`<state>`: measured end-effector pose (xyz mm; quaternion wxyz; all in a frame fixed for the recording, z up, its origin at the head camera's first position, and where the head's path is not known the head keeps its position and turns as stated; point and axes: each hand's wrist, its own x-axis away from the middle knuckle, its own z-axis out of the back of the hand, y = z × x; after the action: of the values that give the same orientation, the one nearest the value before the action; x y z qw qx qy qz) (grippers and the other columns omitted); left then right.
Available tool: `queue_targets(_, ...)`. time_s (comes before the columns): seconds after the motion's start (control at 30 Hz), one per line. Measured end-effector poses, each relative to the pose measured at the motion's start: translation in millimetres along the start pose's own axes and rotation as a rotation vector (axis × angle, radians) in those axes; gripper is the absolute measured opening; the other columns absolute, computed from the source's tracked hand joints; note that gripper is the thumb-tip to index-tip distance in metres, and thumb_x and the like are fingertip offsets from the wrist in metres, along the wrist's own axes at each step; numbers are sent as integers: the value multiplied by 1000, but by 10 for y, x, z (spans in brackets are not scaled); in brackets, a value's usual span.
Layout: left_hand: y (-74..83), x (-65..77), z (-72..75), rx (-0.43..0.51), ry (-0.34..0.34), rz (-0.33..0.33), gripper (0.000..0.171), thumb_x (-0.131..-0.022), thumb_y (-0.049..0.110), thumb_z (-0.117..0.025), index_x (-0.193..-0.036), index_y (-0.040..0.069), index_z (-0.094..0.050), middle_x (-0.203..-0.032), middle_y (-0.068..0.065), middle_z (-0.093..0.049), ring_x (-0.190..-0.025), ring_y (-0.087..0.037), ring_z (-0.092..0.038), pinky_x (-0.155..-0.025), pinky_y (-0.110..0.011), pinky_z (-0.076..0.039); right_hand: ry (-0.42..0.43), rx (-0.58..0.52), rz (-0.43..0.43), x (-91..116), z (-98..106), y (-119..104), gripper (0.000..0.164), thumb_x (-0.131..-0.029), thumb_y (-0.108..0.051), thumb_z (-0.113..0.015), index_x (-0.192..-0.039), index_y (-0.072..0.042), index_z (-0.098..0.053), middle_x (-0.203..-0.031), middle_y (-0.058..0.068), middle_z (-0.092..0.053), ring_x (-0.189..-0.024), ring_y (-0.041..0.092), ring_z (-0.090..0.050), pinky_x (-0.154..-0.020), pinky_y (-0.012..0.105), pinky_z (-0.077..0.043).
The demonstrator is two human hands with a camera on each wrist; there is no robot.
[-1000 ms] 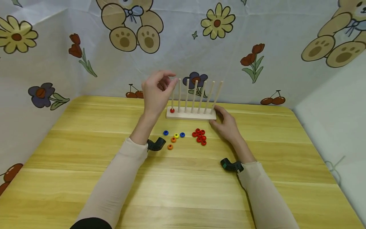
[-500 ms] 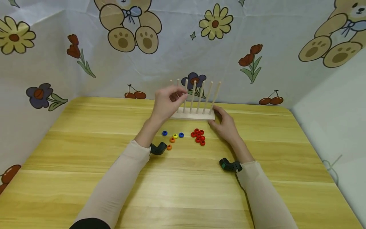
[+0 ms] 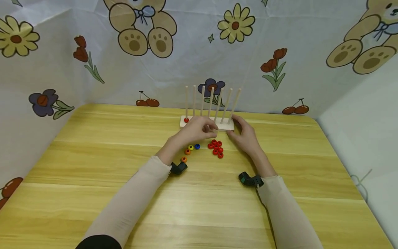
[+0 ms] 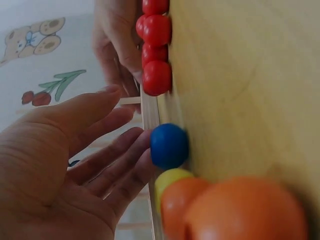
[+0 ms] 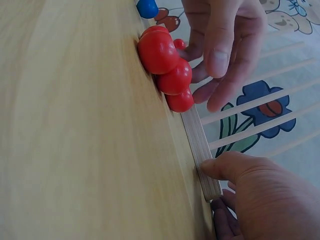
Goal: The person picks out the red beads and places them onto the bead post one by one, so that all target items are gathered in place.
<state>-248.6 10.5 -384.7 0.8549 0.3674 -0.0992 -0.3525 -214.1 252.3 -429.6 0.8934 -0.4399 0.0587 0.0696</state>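
Note:
A pale wooden peg rack (image 3: 222,126) with several upright pegs stands near the table's back edge. One red bead (image 3: 186,120) sits at the foot of its leftmost peg. My right hand (image 3: 244,135) grips the right end of the base, its thumb (image 5: 225,167) on the front side. Just in front of the rack hovers my left hand (image 3: 199,128), holding nothing, fingers loosely bent, above and behind a cluster of red beads (image 3: 216,146). In the left wrist view its fingers appear close to a blue bead (image 4: 169,146); whether they touch is unclear.
Left of the red cluster lie a yellow bead (image 3: 191,147) and two orange beads (image 3: 187,151). The wooden table (image 3: 199,207) extends toward me. Behind the rack hangs a patterned cloth (image 3: 192,69). A dark wrist camera (image 3: 179,168) sits low near the orange beads.
My left hand has come away from the leftmost peg, moving right and down to the table near the red beads. It now covers one blue bead. The right hand stays on the peg rack.

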Motion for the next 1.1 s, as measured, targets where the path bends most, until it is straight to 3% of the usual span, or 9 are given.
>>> queue_targets(0.2,-12,-29,-96,-94,-25,-45,18,-96,21,-79,-112,10,-81,-98,-1,-74,-87,-14,-67,-80,-27,-55,8,2,-1,-12,6,8,65,-100,-11,-72,-158,-2,-44,-160,20,-48,-153,34,-42,-128,49,-30)
queue_targets(0.53,57,-24,-172,-105,-84,-93,14,-96,18,-80,-107,11,-82,-98,-1,-72,-86,-13,-65,-78,-25,-52,6,4,-7,-3,20,-18,65,-100,-12,-72,-157,-1,-44,-160,21,-48,-152,34,-42,-127,48,-30)
queue_targets(0.87,85,-12,-187,-81,-99,-49,9,-92,8,-83,-100,10,-81,-99,-3,-70,-84,-13,-66,-76,-23,-53,2,-5,-12,18,16,-11,65,-100,-10,-70,-158,0,-42,-161,23,-47,-153,37,-41,-128,50,-29)
queue_targets(1.1,70,-28,-183,-96,-82,-71,6,-93,7,-81,-99,9,-79,-98,-4,-69,-84,-15,-65,-77,-25,-53,4,10,-6,6,16,-9,65,-100,-13,-71,-158,-1,-43,-160,22,-48,-152,36,-42,-127,49,-31)
